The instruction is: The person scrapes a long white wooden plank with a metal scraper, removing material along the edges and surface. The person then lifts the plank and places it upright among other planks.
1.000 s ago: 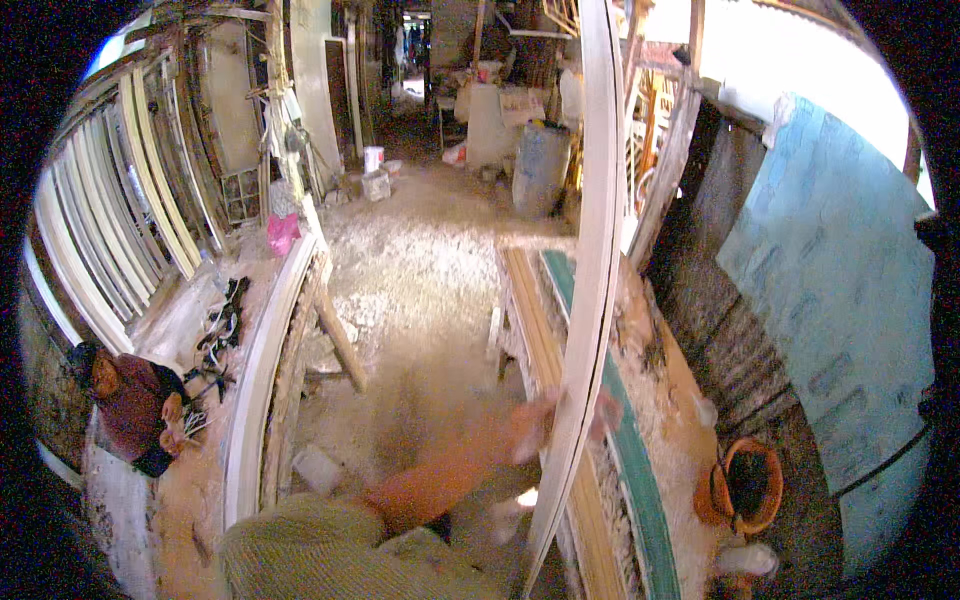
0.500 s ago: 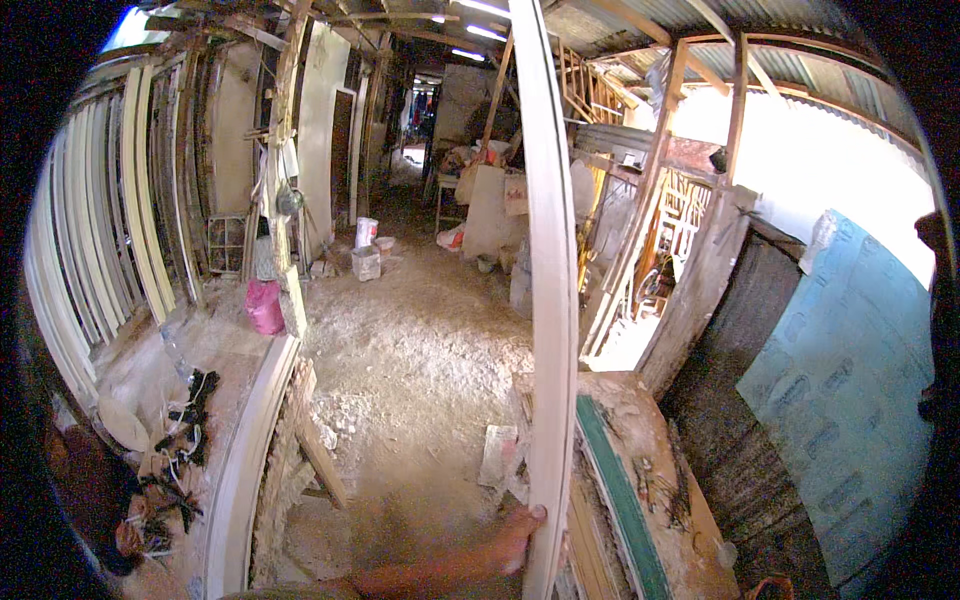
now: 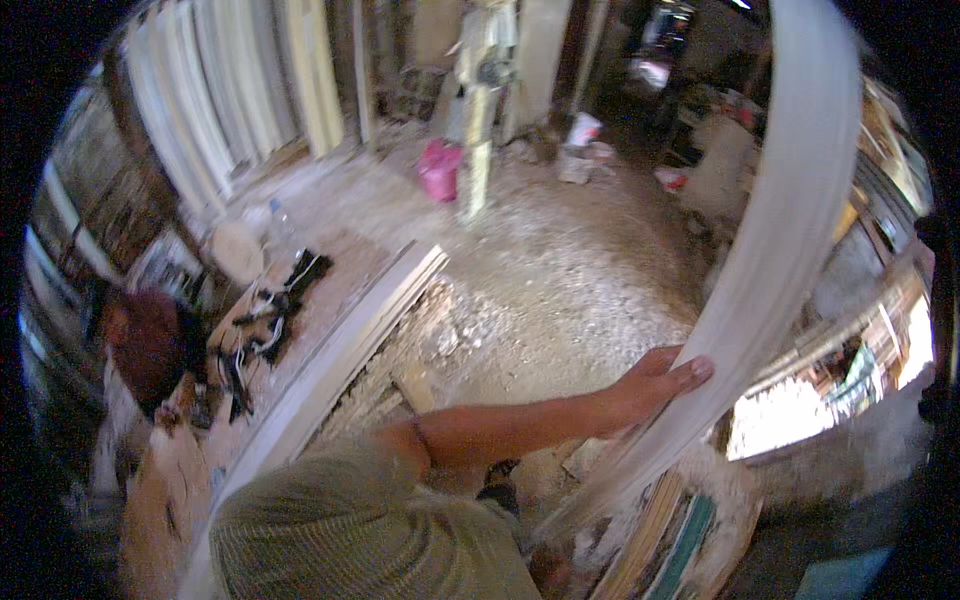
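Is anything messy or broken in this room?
Yes. Pale rubble and chips cover the floor, and broken pieces lie beside the long plank lying at an angle. A pink bucket sits amid the debris. The hand rests on a tall white board; it looks bent, but that is likely the lens.

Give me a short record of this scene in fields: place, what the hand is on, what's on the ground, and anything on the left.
place: cluttered workshop with a dusty, rubble-strewn floor
hand in view: one bare hand, arm reaching from the lower edge; which hand cannot be told
hand contact: fingers laid on a long pale wooden board standing tilted
other hand: not in view
on the ground: pink plastic bucket, small white bucket
left side: long pale plank lying flat, black tangled items beside it
far left: pale boards leaning against the wall
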### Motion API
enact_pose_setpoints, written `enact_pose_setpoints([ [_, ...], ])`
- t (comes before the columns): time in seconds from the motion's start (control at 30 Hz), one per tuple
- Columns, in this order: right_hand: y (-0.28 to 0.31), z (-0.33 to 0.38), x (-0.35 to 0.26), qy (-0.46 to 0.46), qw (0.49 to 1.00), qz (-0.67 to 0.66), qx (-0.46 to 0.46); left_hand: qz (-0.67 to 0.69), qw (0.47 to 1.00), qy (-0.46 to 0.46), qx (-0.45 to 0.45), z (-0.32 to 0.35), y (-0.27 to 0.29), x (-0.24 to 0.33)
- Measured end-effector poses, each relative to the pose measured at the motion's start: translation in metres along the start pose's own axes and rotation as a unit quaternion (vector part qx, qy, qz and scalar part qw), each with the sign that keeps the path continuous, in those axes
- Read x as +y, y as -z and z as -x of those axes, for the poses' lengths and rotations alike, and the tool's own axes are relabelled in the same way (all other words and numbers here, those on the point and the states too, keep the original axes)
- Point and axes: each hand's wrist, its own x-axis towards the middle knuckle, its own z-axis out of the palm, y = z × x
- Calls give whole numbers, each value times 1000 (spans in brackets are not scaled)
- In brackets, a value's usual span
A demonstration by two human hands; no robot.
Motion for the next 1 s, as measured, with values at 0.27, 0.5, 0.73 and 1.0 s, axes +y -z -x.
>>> enact_pose_setpoints([
  [0.27, -32, -234, -84, 108, 993, -40, -25, -10, 988, -139, 61, -152, 81, 88],
  [0.5, -89, -407, -218, 314, 948, -28, -37, -47, 951, -235, 194, -230, 194, 159],
  [0.73, -174, -562, -372, 397, 882, -84, -239, 1, 936, -252, 246, -277, 346, 224],
  [1.0, -273, -720, -551, 551, 785, -72, -273, -34, 865, -423, 268, -324, 497, 314],
])
